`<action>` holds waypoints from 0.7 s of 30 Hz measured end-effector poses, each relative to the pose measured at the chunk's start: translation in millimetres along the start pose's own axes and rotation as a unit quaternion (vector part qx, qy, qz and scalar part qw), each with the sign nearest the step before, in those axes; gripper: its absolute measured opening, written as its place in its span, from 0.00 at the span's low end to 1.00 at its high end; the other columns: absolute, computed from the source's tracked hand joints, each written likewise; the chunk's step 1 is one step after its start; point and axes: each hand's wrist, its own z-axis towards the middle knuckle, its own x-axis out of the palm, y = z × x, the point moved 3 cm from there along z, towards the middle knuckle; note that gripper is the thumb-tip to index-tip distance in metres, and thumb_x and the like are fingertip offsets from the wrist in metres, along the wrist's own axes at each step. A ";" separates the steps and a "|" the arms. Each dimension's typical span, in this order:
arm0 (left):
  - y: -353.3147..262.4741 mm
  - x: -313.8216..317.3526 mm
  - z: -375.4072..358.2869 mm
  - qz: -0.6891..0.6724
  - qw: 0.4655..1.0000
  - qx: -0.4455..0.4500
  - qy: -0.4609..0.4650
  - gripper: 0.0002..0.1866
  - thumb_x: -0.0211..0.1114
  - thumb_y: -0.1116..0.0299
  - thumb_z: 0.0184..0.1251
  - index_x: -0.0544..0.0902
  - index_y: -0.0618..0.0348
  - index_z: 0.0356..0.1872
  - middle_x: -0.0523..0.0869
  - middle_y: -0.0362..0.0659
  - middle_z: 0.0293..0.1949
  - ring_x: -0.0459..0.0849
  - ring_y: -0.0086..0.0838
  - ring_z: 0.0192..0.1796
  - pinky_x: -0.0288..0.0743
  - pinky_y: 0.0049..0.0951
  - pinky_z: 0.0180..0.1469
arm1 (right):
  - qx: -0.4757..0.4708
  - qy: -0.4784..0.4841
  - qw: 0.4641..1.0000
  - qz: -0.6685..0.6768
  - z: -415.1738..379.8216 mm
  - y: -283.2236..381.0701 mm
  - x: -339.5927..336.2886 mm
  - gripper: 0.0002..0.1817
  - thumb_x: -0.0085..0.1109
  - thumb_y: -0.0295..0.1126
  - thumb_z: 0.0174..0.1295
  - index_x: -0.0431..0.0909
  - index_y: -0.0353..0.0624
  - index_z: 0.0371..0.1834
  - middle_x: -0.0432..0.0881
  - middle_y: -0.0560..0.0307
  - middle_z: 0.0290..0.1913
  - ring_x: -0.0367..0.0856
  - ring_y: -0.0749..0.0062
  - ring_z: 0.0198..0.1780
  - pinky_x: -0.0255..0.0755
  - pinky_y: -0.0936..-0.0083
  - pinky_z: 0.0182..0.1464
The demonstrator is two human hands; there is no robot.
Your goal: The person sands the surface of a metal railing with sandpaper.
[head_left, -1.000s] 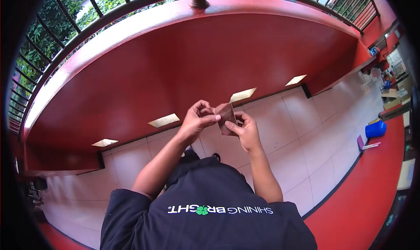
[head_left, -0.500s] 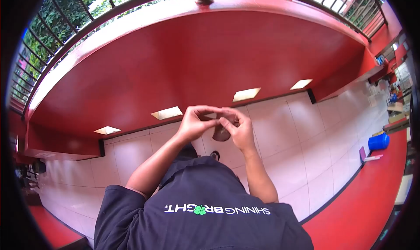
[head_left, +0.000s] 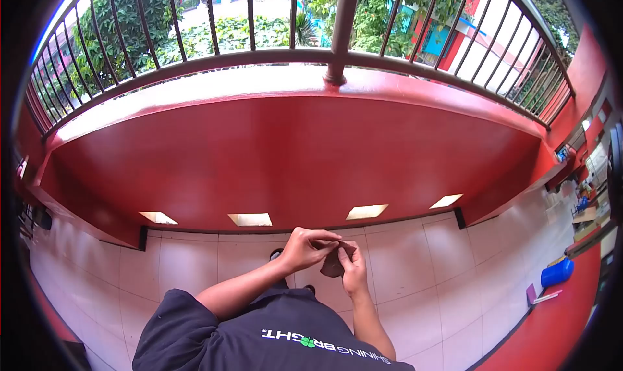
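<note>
A small, dark brown, flattish thing (head_left: 332,266) with a rounded lower edge is between my hands, in front of my body; its kind cannot be made out. My left hand (head_left: 304,249) is closed, thumb and fingers pinched together at the thing's upper edge. On the other side, my right hand (head_left: 354,272) grips it with the thumb across its face and the fingers behind, partly hidden. The fingertips of both hands almost meet at the top of it.
Ahead is a red wall (head_left: 272,157) topped by a metal railing (head_left: 336,40), with plants beyond. Pale floor tiles (head_left: 415,267) lie below. To the right, a blue container (head_left: 557,272) rests on a red ledge (head_left: 519,345). My dark shirt (head_left: 259,338) fills the bottom.
The view has tilted up, so more railing and greenery show and my hands sit lower in the picture. My left fingers are pinched more closely; both hands still hold the brown thing.
</note>
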 end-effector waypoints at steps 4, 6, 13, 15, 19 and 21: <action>4.7 -3.4 4.4 0.105 0.989 0.103 0.002 0.10 0.74 0.73 0.65 0.93 0.53 0.46 0.95 0.45 0.41 0.95 0.34 0.40 0.91 0.29 0.41 | 0.073 -0.016 0.995 0.063 4.1 10.7 10.6 0.10 0.51 0.33 0.82 0.76 0.43 0.58 0.85 0.55 0.47 0.87 0.71 0.39 0.87 0.71 0.30; 16.1 -4.2 4.5 0.157 0.973 0.168 0.005 0.14 0.74 0.73 0.61 0.93 0.51 0.48 0.94 0.44 0.44 0.95 0.36 0.41 0.91 0.31 0.41 | 0.072 -0.050 0.995 0.052 9.4 -4.2 8.7 0.10 0.51 0.33 0.82 0.77 0.44 0.59 0.86 0.55 0.45 0.89 0.70 0.37 0.85 0.74 0.23; 44.4 -25.0 22.2 0.216 0.954 0.209 -0.009 0.14 0.75 0.74 0.62 0.92 0.53 0.49 0.95 0.44 0.43 0.95 0.35 0.40 0.91 0.31 0.40 | 0.072 -0.043 0.996 -0.028 48.4 -17.1 15.4 0.11 0.56 0.30 0.80 0.81 0.42 0.59 0.87 0.60 0.45 0.87 0.75 0.38 0.80 0.76 0.20; 29.4 -47.2 40.8 0.263 0.952 0.155 -0.020 0.15 0.75 0.72 0.63 0.91 0.51 0.52 0.94 0.44 0.40 0.94 0.35 0.37 0.89 0.31 0.36 | 0.066 -0.042 0.996 -0.049 74.4 -16.5 17.2 0.12 0.55 0.30 0.80 0.81 0.42 0.60 0.87 0.61 0.45 0.86 0.78 0.38 0.82 0.80 0.27; 20.1 -130.3 93.7 0.296 0.920 0.217 -0.137 0.09 0.74 0.76 0.60 0.90 0.57 0.42 0.94 0.46 0.36 0.94 0.36 0.35 0.88 0.31 0.35 | -0.052 -0.078 0.989 -0.117 149.0 35.9 17.1 0.13 0.54 0.27 0.80 0.81 0.38 0.62 0.88 0.58 0.54 0.86 0.78 0.47 0.82 0.81 0.49; 0.9 -184.4 121.8 0.343 0.879 0.248 -0.219 0.08 0.73 0.79 0.60 0.90 0.60 0.40 0.94 0.48 0.35 0.95 0.38 0.36 0.89 0.33 0.39 | -0.151 -0.071 0.960 -0.224 188.4 89.6 32.6 0.15 0.53 0.23 0.78 0.80 0.35 0.64 0.88 0.55 0.57 0.86 0.73 0.54 0.79 0.76 0.57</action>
